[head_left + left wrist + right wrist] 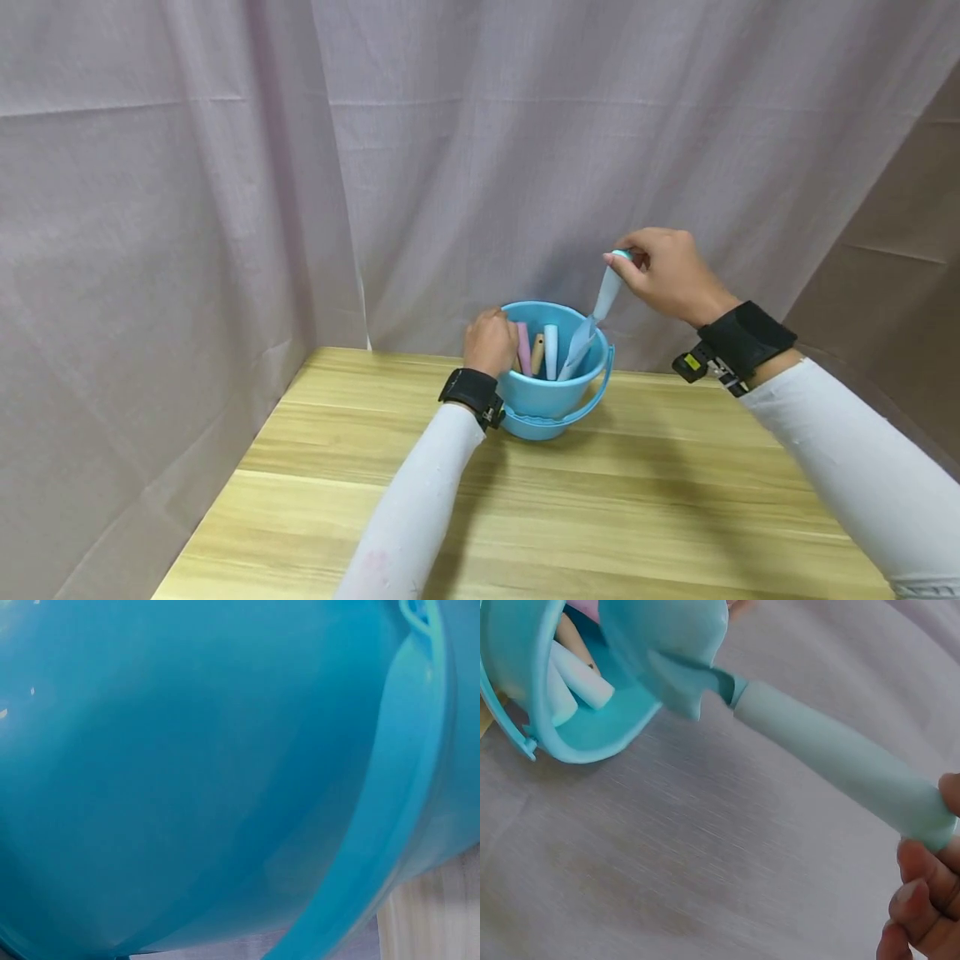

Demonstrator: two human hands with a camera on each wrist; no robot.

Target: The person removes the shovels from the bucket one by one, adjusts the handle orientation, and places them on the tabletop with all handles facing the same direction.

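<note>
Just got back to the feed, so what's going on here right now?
A person works at a blue bucket standing on a wooden table. The left hand grips the bucket's rim on its left side. The right hand pinches the top end of a pale blue trowel, whose blade is tilted down inside the bucket. A pink handle, a wooden one and a white one also stand in the bucket.

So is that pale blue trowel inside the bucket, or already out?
Partly in. The trowel's blade dips below the rim of the blue bucket, while its handle sticks up outside, pinched at the top by the right hand.
</note>
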